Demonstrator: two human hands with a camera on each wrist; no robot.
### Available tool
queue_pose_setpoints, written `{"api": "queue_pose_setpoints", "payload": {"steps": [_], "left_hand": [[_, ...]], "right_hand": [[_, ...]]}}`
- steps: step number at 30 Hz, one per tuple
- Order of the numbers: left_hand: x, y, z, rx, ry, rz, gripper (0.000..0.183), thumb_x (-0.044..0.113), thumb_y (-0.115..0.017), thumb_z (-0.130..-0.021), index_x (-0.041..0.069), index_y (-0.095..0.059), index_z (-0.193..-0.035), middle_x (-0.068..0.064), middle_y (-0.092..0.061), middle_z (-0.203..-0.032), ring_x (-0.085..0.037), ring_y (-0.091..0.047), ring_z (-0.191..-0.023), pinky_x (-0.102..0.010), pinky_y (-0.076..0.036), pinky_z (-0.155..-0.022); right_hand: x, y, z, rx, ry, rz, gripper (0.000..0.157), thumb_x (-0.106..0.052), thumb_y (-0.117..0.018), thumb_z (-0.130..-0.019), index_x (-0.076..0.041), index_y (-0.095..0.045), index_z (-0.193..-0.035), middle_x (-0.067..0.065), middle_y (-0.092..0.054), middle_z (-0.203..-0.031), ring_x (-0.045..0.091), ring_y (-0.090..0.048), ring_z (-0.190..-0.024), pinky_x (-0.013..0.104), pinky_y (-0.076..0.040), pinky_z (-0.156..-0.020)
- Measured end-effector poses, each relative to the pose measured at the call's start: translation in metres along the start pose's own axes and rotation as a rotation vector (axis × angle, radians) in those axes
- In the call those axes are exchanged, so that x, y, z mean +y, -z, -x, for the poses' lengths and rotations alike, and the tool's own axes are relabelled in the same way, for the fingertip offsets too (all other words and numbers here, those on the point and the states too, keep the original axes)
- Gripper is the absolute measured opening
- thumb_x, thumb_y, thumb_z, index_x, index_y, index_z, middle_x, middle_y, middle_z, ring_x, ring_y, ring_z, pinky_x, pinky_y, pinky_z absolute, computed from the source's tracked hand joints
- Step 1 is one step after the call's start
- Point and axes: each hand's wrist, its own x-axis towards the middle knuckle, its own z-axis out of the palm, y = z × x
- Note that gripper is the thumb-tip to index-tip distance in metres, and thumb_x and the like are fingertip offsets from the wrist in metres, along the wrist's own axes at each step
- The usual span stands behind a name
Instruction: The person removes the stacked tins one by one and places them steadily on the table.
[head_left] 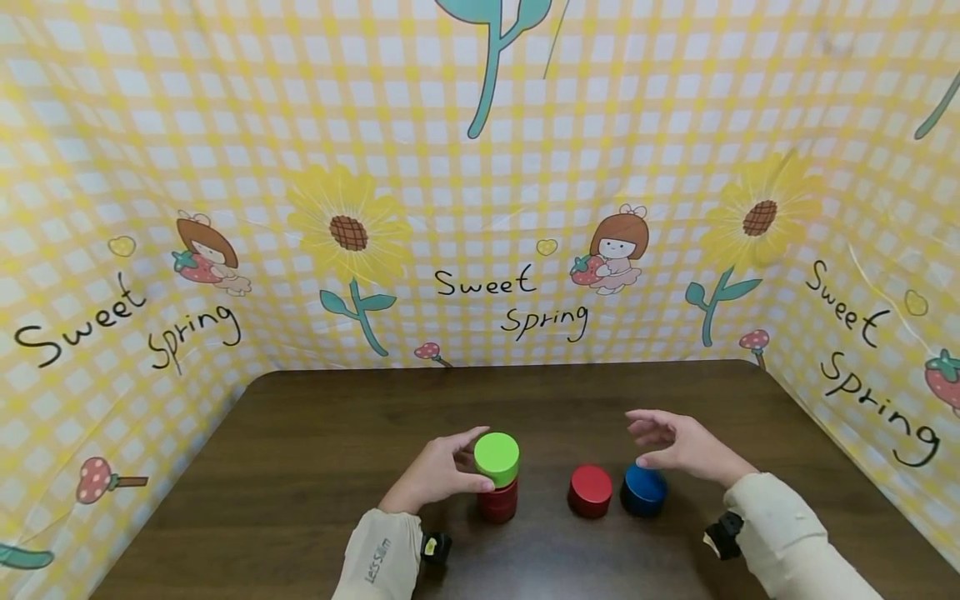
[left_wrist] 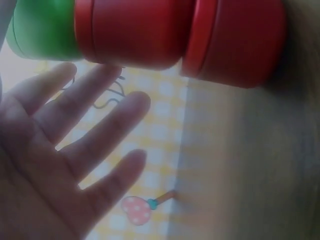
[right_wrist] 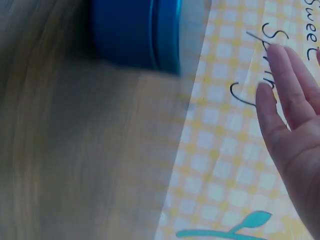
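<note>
A stack stands left of the table's middle: a bright green round container (head_left: 497, 454) on top of two red containers (left_wrist: 140, 32). My left hand (head_left: 442, 473) is beside its top, thumb in front of the green piece and index finger behind. In the left wrist view the fingers (left_wrist: 100, 140) are spread and nearly straight; whether the thumb touches the green container, I cannot tell. My right hand (head_left: 686, 448) hovers just above and behind a blue container (head_left: 642, 490), its fingers loosely bent around nothing. Left of the blue one sits a single red container (head_left: 590, 492).
The dark wooden table (head_left: 337, 408) is enclosed at the back and sides by a yellow checked cloth (head_left: 480, 192) with flowers and lettering. Black wrist devices sit at both cuffs, the left one (head_left: 437, 547) close to the stack.
</note>
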Motion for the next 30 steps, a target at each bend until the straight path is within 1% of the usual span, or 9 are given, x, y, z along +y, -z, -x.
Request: {"api": "queue_pose_setpoints", "payload": {"steps": [2, 5, 9, 13, 17, 20, 24, 27, 30], "left_hand": [[-0.001, 0.000, 0.000, 0.002, -0.004, 0.004, 0.075, 0.020, -0.082, -0.077, -0.002, -0.047, -0.139, -0.014, -0.066, -0.112, -0.026, -0.064, -0.096, -0.035, -0.052, -0.079], [-0.002, 0.001, 0.001, 0.004, -0.008, 0.016, 0.074, 0.020, -0.081, -0.077, -0.003, -0.047, -0.138, -0.014, -0.066, -0.111, -0.027, -0.064, -0.097, -0.037, -0.052, -0.081], [-0.003, 0.002, 0.003, 0.003, 0.001, 0.030, 0.072, 0.019, -0.081, -0.078, -0.004, -0.048, -0.137, -0.016, -0.064, -0.113, -0.031, -0.063, -0.099, -0.041, -0.052, -0.082], [-0.005, 0.001, 0.002, 0.000, 0.007, 0.030, 0.070, 0.019, -0.081, -0.078, -0.004, -0.049, -0.136, -0.016, -0.064, -0.114, -0.031, -0.063, -0.100, -0.042, -0.052, -0.083], [-0.007, 0.000, 0.002, 0.000, 0.013, 0.034, 0.069, 0.019, -0.081, -0.077, -0.003, -0.051, -0.134, -0.016, -0.063, -0.115, -0.031, -0.063, -0.100, -0.041, -0.052, -0.082], [-0.008, -0.001, 0.002, 0.005, 0.021, 0.041, 0.067, 0.019, -0.081, -0.077, -0.003, -0.052, -0.133, -0.017, -0.063, -0.118, -0.031, -0.062, -0.100, -0.041, -0.052, -0.081], [-0.009, -0.002, 0.002, 0.017, 0.026, 0.034, 0.066, 0.019, -0.082, -0.076, -0.002, -0.053, -0.132, -0.016, -0.063, -0.117, -0.030, -0.063, -0.098, -0.040, -0.053, -0.079], [-0.009, -0.003, 0.000, 0.018, 0.026, 0.028, 0.065, 0.020, -0.082, -0.076, -0.002, -0.054, -0.131, -0.014, -0.064, -0.114, -0.028, -0.063, -0.097, -0.039, -0.052, -0.078], [-0.008, -0.003, -0.002, 0.012, 0.027, 0.028, 0.065, 0.020, -0.082, -0.075, -0.002, -0.054, -0.130, -0.011, -0.064, -0.111, -0.025, -0.063, -0.095, -0.036, -0.052, -0.077]], "right_hand": [[0.000, -0.004, -0.003, 0.044, 0.007, -0.011, 0.061, -0.009, -0.070, -0.086, 0.013, -0.041, -0.135, 0.029, -0.055, -0.119, 0.043, -0.057, -0.105, 0.029, -0.052, -0.078], [-0.001, -0.010, -0.005, 0.094, -0.001, -0.032, 0.060, -0.009, -0.071, -0.086, 0.011, -0.043, -0.135, 0.028, -0.056, -0.118, 0.042, -0.058, -0.103, 0.028, -0.052, -0.077], [-0.005, -0.015, -0.010, 0.120, -0.009, -0.054, 0.060, -0.012, -0.072, -0.085, 0.009, -0.045, -0.134, 0.026, -0.057, -0.117, 0.044, -0.056, -0.103, 0.028, -0.052, -0.076], [-0.007, -0.019, -0.013, 0.110, 0.006, -0.076, 0.060, -0.011, -0.073, -0.085, 0.010, -0.045, -0.133, 0.025, -0.058, -0.116, 0.042, -0.057, -0.101, 0.028, -0.052, -0.077], [-0.007, -0.024, -0.017, 0.089, 0.026, -0.074, 0.059, -0.010, -0.073, -0.085, 0.010, -0.046, -0.133, 0.024, -0.058, -0.116, 0.040, -0.058, -0.100, 0.028, -0.051, -0.078], [-0.009, -0.029, -0.020, 0.077, 0.031, -0.068, 0.058, -0.011, -0.072, -0.085, 0.010, -0.046, -0.132, 0.024, -0.058, -0.115, 0.034, -0.060, -0.099, 0.028, -0.051, -0.078], [-0.010, -0.034, -0.024, 0.062, 0.037, -0.064, 0.057, -0.012, -0.072, -0.085, 0.010, -0.047, -0.132, 0.024, -0.058, -0.114, 0.020, -0.061, -0.096, 0.028, -0.051, -0.078], [-0.010, -0.038, -0.026, 0.048, 0.037, -0.068, 0.057, -0.012, -0.072, -0.086, 0.010, -0.047, -0.132, 0.022, -0.059, -0.114, 0.023, -0.061, -0.096, 0.028, -0.051, -0.078], [-0.011, -0.043, -0.029, 0.027, 0.036, -0.095, 0.058, -0.011, -0.071, -0.086, 0.011, -0.046, -0.133, 0.024, -0.058, -0.115, 0.035, -0.060, -0.101, 0.028, -0.051, -0.079]]}}
